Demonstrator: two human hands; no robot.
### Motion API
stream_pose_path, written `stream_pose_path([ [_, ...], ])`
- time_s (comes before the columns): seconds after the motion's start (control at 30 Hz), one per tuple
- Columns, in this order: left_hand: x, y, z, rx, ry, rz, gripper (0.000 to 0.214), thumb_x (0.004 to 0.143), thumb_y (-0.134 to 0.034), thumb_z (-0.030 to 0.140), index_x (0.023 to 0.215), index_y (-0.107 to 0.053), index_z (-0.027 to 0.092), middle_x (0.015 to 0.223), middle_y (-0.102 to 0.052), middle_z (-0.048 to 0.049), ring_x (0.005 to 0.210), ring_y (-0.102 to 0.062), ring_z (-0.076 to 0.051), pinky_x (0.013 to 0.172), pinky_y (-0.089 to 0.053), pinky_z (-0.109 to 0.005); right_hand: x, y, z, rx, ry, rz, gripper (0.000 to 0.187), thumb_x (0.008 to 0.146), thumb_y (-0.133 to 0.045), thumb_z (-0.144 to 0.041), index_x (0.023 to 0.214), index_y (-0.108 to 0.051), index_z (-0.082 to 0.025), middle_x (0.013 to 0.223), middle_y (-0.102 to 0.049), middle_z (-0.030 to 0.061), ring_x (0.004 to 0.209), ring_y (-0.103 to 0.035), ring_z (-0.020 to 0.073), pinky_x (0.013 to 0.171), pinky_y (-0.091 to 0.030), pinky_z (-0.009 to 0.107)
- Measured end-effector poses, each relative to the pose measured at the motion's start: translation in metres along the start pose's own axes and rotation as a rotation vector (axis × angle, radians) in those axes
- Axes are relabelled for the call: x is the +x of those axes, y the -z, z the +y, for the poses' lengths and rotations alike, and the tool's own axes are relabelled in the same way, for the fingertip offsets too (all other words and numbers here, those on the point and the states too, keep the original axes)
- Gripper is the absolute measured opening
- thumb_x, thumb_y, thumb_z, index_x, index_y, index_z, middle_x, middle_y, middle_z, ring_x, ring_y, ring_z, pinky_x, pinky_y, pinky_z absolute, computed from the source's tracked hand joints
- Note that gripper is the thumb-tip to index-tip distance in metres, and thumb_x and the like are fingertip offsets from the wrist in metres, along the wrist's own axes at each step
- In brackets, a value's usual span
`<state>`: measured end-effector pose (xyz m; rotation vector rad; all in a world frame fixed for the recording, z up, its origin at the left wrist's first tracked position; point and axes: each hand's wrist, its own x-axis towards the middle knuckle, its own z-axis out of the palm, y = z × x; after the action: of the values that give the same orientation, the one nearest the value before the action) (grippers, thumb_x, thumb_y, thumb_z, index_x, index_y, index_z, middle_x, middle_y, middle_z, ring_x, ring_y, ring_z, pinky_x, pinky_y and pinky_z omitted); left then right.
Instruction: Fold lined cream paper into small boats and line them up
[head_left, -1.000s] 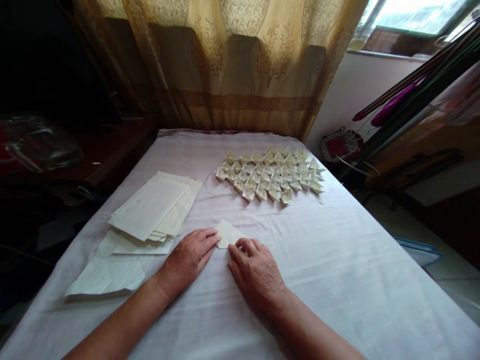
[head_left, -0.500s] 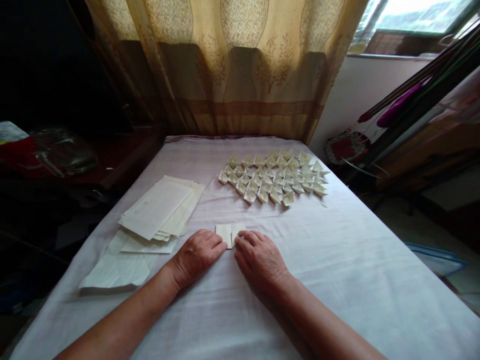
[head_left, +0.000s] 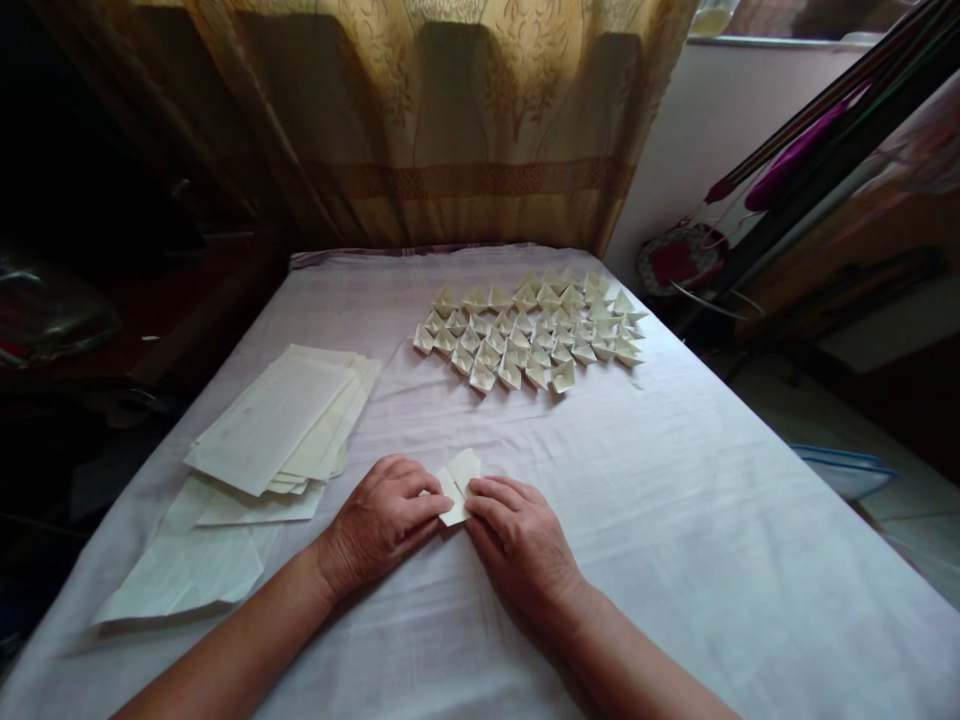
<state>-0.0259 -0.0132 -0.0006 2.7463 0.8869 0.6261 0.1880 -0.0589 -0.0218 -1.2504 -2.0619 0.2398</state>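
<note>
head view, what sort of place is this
Likely a room in a home: a patterned curtain hangs at the back, a pale cloth is spread before it, and a ledge shows at upper right.

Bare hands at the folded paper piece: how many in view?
2: the left hand at the left side of the folded paper piece, the right hand at its right. No others show.

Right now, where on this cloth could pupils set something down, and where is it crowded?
Widest: the bare white cloth between the right hand and the cloth's right edge. A smaller patch lies between the paper stack and the folded pieces. Crowded: where those pieces pack together, and at the small sheet between the left hand and right.
</note>
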Motion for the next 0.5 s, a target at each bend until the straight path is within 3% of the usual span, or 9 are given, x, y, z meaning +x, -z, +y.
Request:
stream_pose_path([
  [0.27, 0.0004, -0.0013, 0.0079, -0.037, 0.034, -0.016, 0.017, 0.097, -0.054, 0.030, 0.096, -0.070, 0.024, 0.086, -0.067, -0.0018, 0.085, -0.056, -0.018, 0.087, -0.038, -0.035, -0.0061, 0.0004, -0.0027, 0.076, -0.096, 0.021, 0.012, 0.090, -0.061, -0.019, 0.088, -0.071, -0.024, 0.107, -0.073, 0.0051, 0.106, -0.063, 0.0212, 0.096, -0.050, 0.039],
  [0.5, 0.0058, -0.0076, 0.0080, -0.157, 0.250, -0.034, 0.021, 0.095, -0.057, 0.033, 0.079, -0.064, 0.020, 0.074, -0.062, 0.0007, 0.078, -0.055, -0.017, 0.078, -0.037, -0.033, -0.0014, 0.0005, -0.0076, 0.096, -0.189, 0.020, 0.011, 0.087, -0.062, -0.015, 0.080, -0.067, -0.023, 0.102, -0.071, 0.0035, 0.102, -0.061, 0.0211, 0.091, -0.047, 0.038],
])
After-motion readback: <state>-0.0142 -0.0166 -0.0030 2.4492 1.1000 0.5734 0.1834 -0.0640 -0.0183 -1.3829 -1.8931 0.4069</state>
